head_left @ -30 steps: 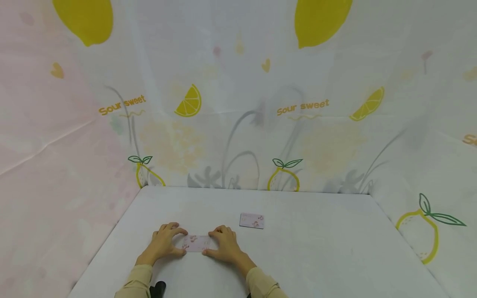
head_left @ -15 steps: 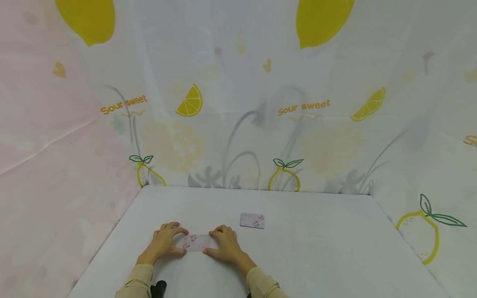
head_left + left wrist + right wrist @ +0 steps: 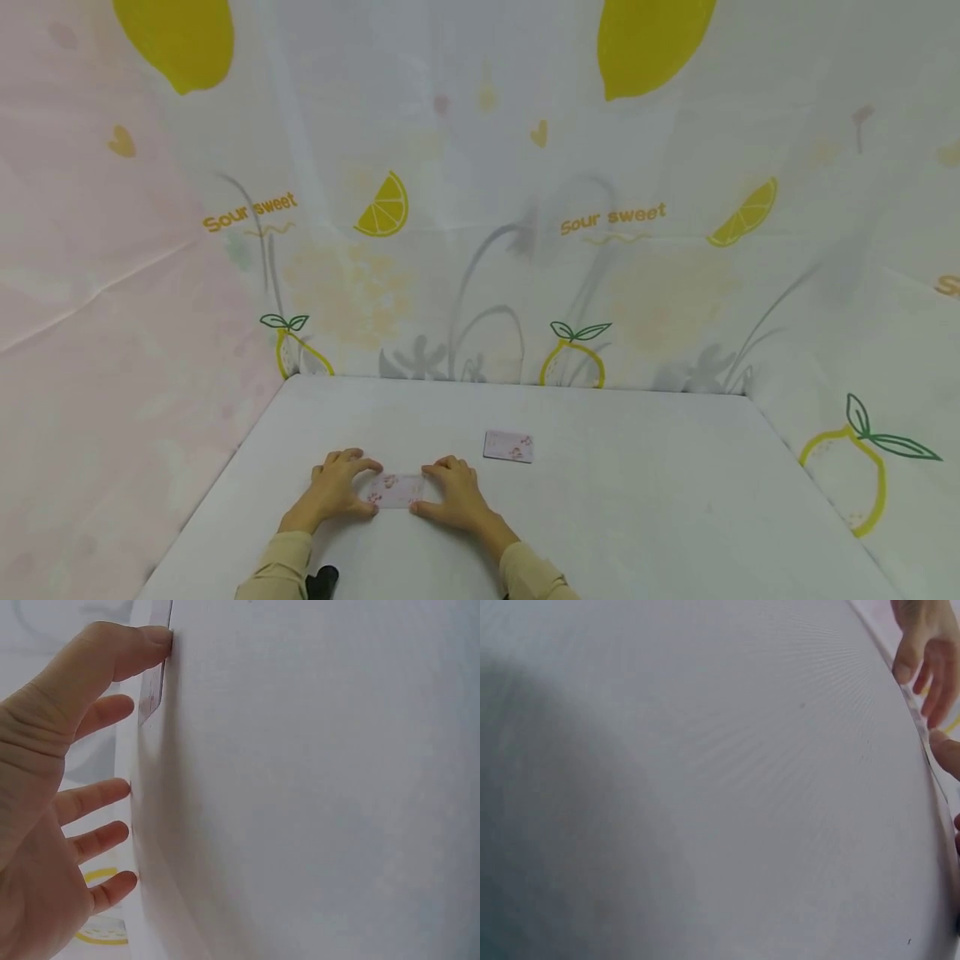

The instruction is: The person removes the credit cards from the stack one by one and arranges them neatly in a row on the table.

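Observation:
A thin pale pink card (image 3: 396, 492) with reddish prints lies low over the white table in the head view. My left hand (image 3: 337, 486) holds its left end, index finger at the far corner and thumb at the near one. At the right end, my right hand (image 3: 454, 496) grips the card the same way. In the left wrist view, the left thumb (image 3: 142, 646) touches the card's edge (image 3: 152, 694), while the other fingers spread with their tips down at the tabletop. Only the right thumb (image 3: 946, 754) and a little more of that hand show in the right wrist view.
A second pink printed piece (image 3: 508, 447), like the card but with a darker, thicker edge, lies farther back to the right. The white table (image 3: 675, 500) meets a lemon-print cloth (image 3: 450, 275) at its back and sides. A black rounded part (image 3: 322, 581) sits beside the left sleeve.
The head view has shifted very slightly. Both hands keep the same hold on the card, and the second piece lies where it was.

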Available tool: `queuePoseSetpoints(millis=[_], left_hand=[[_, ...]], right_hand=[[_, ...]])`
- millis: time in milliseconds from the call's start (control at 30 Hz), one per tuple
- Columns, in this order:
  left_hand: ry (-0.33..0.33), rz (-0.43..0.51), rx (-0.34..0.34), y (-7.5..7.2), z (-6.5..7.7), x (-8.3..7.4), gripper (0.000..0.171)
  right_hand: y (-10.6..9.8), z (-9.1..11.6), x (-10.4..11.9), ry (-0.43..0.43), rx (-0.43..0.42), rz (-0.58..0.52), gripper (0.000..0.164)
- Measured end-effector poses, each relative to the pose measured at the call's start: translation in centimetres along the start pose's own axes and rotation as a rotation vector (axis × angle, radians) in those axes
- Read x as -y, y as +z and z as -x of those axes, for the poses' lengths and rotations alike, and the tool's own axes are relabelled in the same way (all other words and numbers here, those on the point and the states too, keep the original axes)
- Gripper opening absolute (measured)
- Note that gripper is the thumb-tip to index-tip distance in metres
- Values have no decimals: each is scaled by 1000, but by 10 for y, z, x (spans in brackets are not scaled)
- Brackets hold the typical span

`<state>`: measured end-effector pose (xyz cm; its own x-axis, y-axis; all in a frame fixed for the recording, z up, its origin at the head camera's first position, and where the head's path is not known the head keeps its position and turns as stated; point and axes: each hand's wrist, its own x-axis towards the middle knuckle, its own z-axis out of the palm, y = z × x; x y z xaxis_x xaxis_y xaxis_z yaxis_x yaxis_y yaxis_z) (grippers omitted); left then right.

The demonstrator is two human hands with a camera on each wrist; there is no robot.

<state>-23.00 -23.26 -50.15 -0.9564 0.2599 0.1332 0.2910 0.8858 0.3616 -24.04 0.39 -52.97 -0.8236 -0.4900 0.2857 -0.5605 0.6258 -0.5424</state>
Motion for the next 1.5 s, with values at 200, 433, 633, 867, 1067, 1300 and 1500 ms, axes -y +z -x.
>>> queuePoseSetpoints(millis=[200, 433, 633, 867, 1067, 1300, 1500], left_hand=[[11, 3, -6, 0, -7, -10, 62], [50, 43, -50, -1, -17, -26, 70], [78, 119, -78, 3, -28, -41, 85], [97, 155, -60, 9, -41, -60, 85], [119, 176, -61, 20, -56, -69, 84], [151, 194, -63, 30, -70, -83, 82], [178, 171, -48, 36, -84, -91, 79]], right_hand=[[-8, 3, -1, -44, -12, -23, 55], [-30, 7, -3, -98, -41, -14, 57], [-53, 15, -18, -58, -37, -53, 61], [-73, 24, -43, -92, -101, -41, 62], [-85, 27, -60, -25, -138, -52, 60], [-95, 30, -79, 39, -176, -36, 58], [-101, 31, -102, 66, -226, 42, 57]])
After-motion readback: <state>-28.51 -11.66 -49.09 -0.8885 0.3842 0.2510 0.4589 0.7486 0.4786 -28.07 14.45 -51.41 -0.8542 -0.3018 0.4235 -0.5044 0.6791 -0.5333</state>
